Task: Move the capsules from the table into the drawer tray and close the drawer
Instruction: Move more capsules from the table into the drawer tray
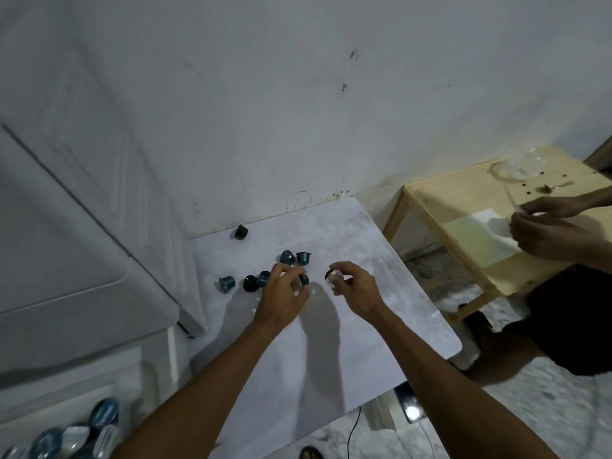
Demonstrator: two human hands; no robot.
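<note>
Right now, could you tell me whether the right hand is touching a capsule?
Touching: the head view shows the right hand pinching a dark capsule.

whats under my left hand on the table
The left hand pinches a capsule, its dark body and silvery lid showing at the fingertips. A second capsule pokes out left of the fingers, partly covered. Anything else beneath the palm is hidden.

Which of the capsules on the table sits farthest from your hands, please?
The dark capsule alone by the wall; the other capsules cluster near the left hand.
</note>
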